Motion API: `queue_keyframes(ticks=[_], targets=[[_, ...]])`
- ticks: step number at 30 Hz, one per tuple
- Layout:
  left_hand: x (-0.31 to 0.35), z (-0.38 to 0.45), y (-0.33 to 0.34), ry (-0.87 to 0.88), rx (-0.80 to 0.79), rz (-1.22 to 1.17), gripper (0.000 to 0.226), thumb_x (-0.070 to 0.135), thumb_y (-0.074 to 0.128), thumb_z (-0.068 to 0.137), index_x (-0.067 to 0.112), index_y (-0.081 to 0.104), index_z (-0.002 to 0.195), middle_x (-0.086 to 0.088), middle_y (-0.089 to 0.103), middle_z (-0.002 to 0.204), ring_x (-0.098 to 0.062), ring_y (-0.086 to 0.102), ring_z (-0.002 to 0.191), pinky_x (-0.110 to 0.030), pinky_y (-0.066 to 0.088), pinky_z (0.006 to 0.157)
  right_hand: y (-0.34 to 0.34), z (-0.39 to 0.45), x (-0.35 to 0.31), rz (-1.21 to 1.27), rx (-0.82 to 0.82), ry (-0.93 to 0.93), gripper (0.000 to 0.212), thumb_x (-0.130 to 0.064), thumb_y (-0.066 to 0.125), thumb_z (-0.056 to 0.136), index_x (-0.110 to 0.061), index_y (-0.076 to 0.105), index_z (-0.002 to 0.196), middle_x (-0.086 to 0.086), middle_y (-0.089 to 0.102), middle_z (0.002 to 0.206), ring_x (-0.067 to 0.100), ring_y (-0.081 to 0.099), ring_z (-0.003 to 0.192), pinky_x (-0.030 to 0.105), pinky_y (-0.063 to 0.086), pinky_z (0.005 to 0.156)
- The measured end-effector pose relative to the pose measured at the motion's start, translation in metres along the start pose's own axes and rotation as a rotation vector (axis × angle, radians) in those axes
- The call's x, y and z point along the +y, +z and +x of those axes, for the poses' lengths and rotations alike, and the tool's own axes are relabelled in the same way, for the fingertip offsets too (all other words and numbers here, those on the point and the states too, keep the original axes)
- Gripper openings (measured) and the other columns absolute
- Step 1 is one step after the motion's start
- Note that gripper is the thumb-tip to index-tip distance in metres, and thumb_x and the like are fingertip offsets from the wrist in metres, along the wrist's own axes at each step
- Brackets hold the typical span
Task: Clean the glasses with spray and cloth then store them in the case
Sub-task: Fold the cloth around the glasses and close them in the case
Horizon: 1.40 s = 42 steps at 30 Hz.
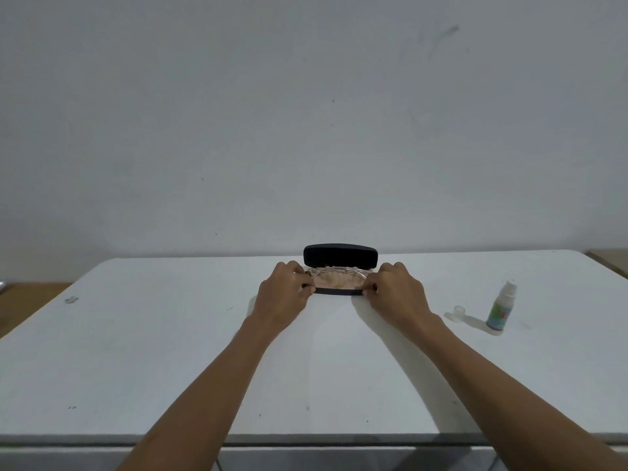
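A black glasses case stands open near the table's far edge, its lid upright. Thin metal-framed glasses lie inside on a beige cloth. My left hand grips the case's left end, with its fingers at the glasses' left side. At the right end, my right hand pinches the case and touches the glasses. A small spray bottle stands uncapped to the right, with its clear cap beside it.
The white table meets a plain wall behind the case. A small grey scrap lies at the far left. Wooden surfaces show past both far corners.
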<state>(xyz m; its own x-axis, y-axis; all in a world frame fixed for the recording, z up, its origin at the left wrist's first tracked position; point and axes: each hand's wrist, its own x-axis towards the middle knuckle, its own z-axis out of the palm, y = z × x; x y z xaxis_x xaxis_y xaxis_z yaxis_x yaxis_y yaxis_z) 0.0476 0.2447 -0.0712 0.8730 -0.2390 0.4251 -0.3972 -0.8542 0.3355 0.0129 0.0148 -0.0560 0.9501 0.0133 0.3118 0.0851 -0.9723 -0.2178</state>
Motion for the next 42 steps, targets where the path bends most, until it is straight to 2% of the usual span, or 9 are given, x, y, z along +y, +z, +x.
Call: queue_keyframes(ticks=[10, 14, 17, 19, 22, 26, 31, 36, 42], targets=[[-0.006, -0.004, 0.007, -0.003, 0.072, -0.062, 0.018, 0.032, 0.064, 0.095, 0.027, 0.079, 0.102, 0.011, 0.060, 0.106, -0.013, 0.053, 0.102, -0.030, 0.043, 0.067, -0.005, 0.006, 0.002, 0.094, 0.074, 0.031, 0.020, -0.026, 0.060, 0.093, -0.031, 0.080, 0.097, -0.003, 0.070, 0.095, 0.025, 0.059, 0.104, 0.031, 0.040, 0.067], [-0.010, 0.002, 0.003, -0.030, 0.246, -0.109, 0.011, 0.029, 0.067, 0.092, 0.024, 0.076, 0.092, 0.011, 0.064, 0.098, -0.014, 0.058, 0.094, -0.033, 0.050, 0.067, -0.014, 0.025, 0.004, 0.344, 0.238, 0.142, 0.030, -0.039, 0.067, 0.094, -0.029, 0.072, 0.121, -0.004, 0.072, 0.103, 0.020, 0.059, 0.110, 0.031, 0.041, 0.073], [-0.011, 0.017, 0.001, -0.141, 0.337, -0.237, 0.014, 0.039, 0.068, 0.091, 0.027, 0.072, 0.087, 0.012, 0.064, 0.093, -0.012, 0.059, 0.084, -0.030, 0.049, 0.068, -0.017, 0.046, 0.011, 0.507, 0.112, 0.198, 0.045, -0.049, 0.065, 0.094, -0.033, 0.065, 0.135, 0.000, 0.072, 0.119, 0.021, 0.061, 0.119, 0.036, 0.050, 0.090], [-0.009, 0.031, -0.003, -0.222, 0.297, -0.376, 0.021, 0.050, 0.067, 0.090, 0.031, 0.072, 0.095, 0.014, 0.068, 0.092, -0.010, 0.062, 0.078, -0.026, 0.049, 0.069, -0.017, 0.058, 0.015, 0.568, -0.030, 0.196, 0.043, -0.052, 0.061, 0.096, -0.034, 0.067, 0.135, 0.003, 0.074, 0.124, 0.021, 0.063, 0.123, 0.034, 0.047, 0.100], [-0.004, 0.053, -0.008, -0.332, 0.107, -0.636, 0.034, 0.059, 0.060, 0.092, 0.032, 0.073, 0.108, 0.016, 0.067, 0.080, -0.003, 0.062, 0.071, -0.025, 0.049, 0.072, -0.013, 0.069, 0.019, 0.650, -0.157, 0.184, 0.031, -0.050, 0.058, 0.099, -0.036, 0.074, 0.122, -0.001, 0.074, 0.124, 0.017, 0.063, 0.118, 0.027, 0.044, 0.095], [-0.004, 0.066, -0.005, -0.360, -0.130, -0.700, 0.037, 0.061, 0.056, 0.093, 0.032, 0.076, 0.103, 0.001, 0.067, 0.085, -0.016, 0.058, 0.071, -0.030, 0.044, 0.067, -0.010, 0.074, 0.027, 0.769, -0.206, 0.206, 0.023, -0.051, 0.061, 0.098, -0.033, 0.075, 0.104, -0.007, 0.072, 0.118, 0.016, 0.062, 0.106, 0.032, 0.049, 0.087], [-0.015, 0.060, -0.008, -0.382, -0.230, -0.874, 0.024, 0.049, 0.067, 0.092, 0.027, 0.077, 0.097, -0.005, 0.072, 0.103, -0.019, 0.057, 0.083, -0.031, 0.041, 0.071, -0.018, 0.073, 0.030, 0.823, -0.335, 0.177, 0.023, -0.044, 0.065, 0.098, -0.024, 0.073, 0.105, 0.002, 0.071, 0.121, 0.017, 0.058, 0.099, 0.031, 0.048, 0.076], [-0.017, 0.047, -0.014, -0.338, -0.313, -1.037, 0.021, 0.028, 0.071, 0.094, 0.015, 0.075, 0.111, 0.010, 0.073, 0.089, 0.000, 0.063, 0.076, -0.015, 0.047, 0.066, -0.017, 0.061, 0.034, 0.860, -0.349, 0.136, 0.011, -0.032, 0.072, 0.096, -0.023, 0.075, 0.103, 0.002, 0.077, 0.106, 0.011, 0.061, 0.085, 0.023, 0.037, 0.069], [-0.020, 0.028, -0.008, -0.261, -0.194, -0.937, 0.024, 0.010, 0.080, 0.085, 0.013, 0.078, 0.108, -0.010, 0.072, 0.109, -0.014, 0.066, 0.089, -0.014, 0.054, 0.072, -0.002, 0.041, 0.038, 0.691, -0.200, -0.012, 0.018, -0.023, 0.079, 0.089, -0.025, 0.076, 0.106, -0.010, 0.073, 0.115, 0.011, 0.065, 0.112, 0.029, 0.047, 0.096]])
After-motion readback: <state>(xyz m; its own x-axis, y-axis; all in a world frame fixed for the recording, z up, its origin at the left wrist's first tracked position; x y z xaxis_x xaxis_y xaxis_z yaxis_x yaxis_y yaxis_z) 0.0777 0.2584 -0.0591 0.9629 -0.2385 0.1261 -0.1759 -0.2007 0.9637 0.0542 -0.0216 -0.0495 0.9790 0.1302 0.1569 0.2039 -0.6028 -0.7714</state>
